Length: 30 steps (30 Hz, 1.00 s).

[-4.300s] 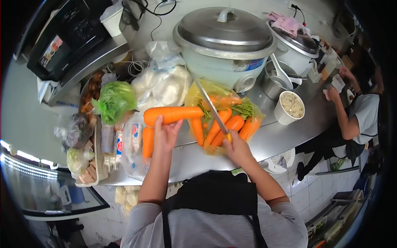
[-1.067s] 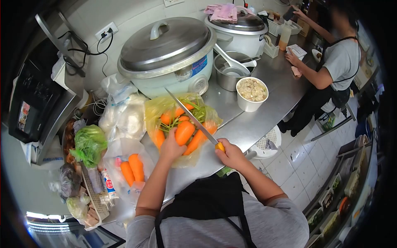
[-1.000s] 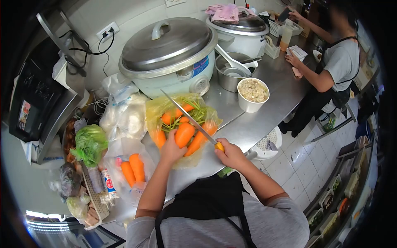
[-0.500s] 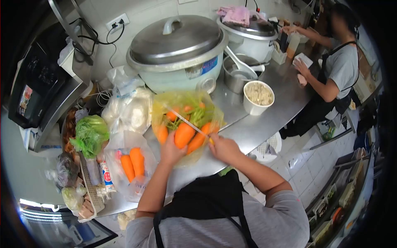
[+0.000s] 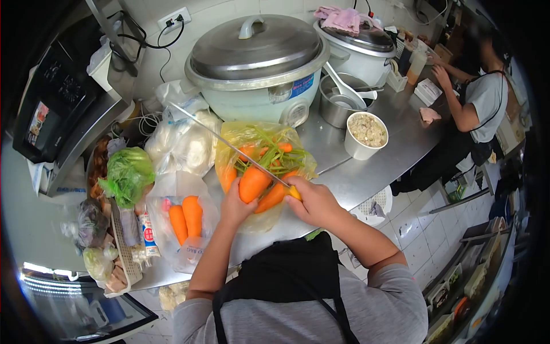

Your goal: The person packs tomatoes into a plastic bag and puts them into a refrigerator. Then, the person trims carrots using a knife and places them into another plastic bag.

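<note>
My left hand [image 5: 236, 204] is closed around a large orange carrot [image 5: 254, 184] above a yellow plastic bag [image 5: 309, 163]. In my right hand [image 5: 315, 203] is a long knife [image 5: 220, 139], gripped by its yellow handle. Its thin blade crosses over the top of the carrot and points to the upper left; whether it touches the carrot I cannot tell. Inside the open bag lie several more carrots [image 5: 272, 199] and a heap of green stem pieces [image 5: 278, 137]. Beside my left forearm, two carrots [image 5: 193, 215] rest on a clear plastic bag [image 5: 166, 198].
Behind the yellow bag stands a big rice cooker [image 5: 255, 74]. A metal pot [image 5: 338, 106] with a white ladle and a white tub [image 5: 366, 136] are to the right. Lettuce [image 5: 127, 178] and a basket [image 5: 127, 255] line the left. A co-worker [image 5: 484, 103] stands at the far right.
The knife blade has swung and now reaches farther up and left over the carrot. The co-worker's near hand has lifted, and a pink cloth lies on the counter.
</note>
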Available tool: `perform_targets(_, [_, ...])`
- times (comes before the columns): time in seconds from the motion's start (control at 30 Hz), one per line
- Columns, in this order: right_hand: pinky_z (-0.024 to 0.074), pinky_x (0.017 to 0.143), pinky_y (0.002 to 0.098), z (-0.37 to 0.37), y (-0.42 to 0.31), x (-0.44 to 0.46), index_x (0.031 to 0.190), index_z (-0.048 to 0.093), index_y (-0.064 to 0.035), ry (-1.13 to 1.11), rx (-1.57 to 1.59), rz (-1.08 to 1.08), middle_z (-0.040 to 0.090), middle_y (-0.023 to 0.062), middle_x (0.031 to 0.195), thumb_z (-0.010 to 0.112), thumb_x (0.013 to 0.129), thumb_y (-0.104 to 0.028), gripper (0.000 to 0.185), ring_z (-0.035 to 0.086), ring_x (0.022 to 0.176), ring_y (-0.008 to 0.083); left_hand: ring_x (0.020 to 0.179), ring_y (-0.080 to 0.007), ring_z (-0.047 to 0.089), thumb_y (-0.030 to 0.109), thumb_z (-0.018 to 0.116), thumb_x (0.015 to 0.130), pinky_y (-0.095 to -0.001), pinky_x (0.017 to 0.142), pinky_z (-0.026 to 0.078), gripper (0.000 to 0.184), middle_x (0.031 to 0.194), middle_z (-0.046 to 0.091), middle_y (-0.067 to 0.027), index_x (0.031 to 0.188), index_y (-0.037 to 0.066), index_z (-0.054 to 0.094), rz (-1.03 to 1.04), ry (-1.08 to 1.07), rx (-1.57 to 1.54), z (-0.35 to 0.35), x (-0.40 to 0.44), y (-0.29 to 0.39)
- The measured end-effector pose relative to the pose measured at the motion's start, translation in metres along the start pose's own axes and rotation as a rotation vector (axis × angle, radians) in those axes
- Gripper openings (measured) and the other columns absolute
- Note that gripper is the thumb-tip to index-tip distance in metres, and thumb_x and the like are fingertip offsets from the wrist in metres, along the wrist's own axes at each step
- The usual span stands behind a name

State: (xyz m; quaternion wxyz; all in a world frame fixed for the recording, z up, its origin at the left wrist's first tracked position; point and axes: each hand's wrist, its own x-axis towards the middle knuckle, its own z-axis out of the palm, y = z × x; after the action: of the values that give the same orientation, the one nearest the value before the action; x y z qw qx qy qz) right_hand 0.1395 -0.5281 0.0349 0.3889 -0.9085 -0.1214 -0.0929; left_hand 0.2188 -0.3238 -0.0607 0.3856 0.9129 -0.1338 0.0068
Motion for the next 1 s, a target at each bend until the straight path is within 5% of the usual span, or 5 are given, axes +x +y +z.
perform_targets(0.17, [0.0447,0.059,0.0414,0.005,-0.001,0.006,0.106,0.042,-0.0049,0.174,-0.008,-0.24,0.056,0.0177,0.072,0.051,0.078,-0.02,0.033,0.056,0.066,0.035,0.089,-0.0329,0.054,0.024,0.068,0.058,-0.0375,0.074,0.045,0.066,0.099,0.055,-0.0171,0.115,0.007,0.039,0.022,0.016,0.001,0.001,-0.001,0.001])
perform_targets(0.37, [0.0444,0.063,0.0416,0.034,0.034,-0.001,0.105,0.041,-0.0038,-0.306,-0.118,0.356,0.057,0.0226,0.077,0.047,0.08,-0.024,0.033,0.056,0.075,0.035,0.089,-0.0327,0.055,0.023,0.069,0.058,-0.0371,0.074,0.045,0.066,0.099,0.054,-0.0172,0.114,0.007,0.038,0.087,0.081,0.029,0.008,-0.004,-0.01])
perform_targets(0.77, [0.0443,0.064,0.0406,0.009,-0.005,0.013,0.106,0.042,-0.0039,0.146,-0.018,-0.167,0.057,0.0188,0.079,0.05,0.079,-0.024,0.034,0.057,0.076,0.0328,0.091,-0.0322,0.055,0.022,0.069,0.059,-0.0367,0.075,0.045,0.065,0.099,0.054,-0.0179,0.114,0.007,0.037,0.004,0.084,-0.037,-0.006,-0.009,0.0])
perform_targets(0.87, [0.0443,0.063,0.042,0.041,0.039,0.015,0.104,0.043,-0.0042,-0.314,-0.27,0.276,0.057,0.0194,0.076,0.048,0.079,-0.024,0.032,0.057,0.074,0.0345,0.092,-0.0318,0.054,0.022,0.069,0.059,-0.0361,0.075,0.045,0.066,0.1,0.054,-0.0177,0.114,0.006,0.037,0.02,0.123,-0.046,-0.006,-0.017,-0.002])
perform_targets(1.0, [0.0438,0.061,0.0445,0.051,0.054,-0.005,0.102,0.042,-0.0043,-0.215,-0.102,0.32,0.057,0.0214,0.073,0.048,0.079,-0.025,0.032,0.056,0.069,0.0379,0.092,-0.029,0.055,0.019,0.069,0.059,-0.0349,0.076,0.045,0.067,0.1,0.054,-0.0175,0.115,0.004,0.035,0.073,0.197,-0.164,-0.006,-0.012,-0.017])
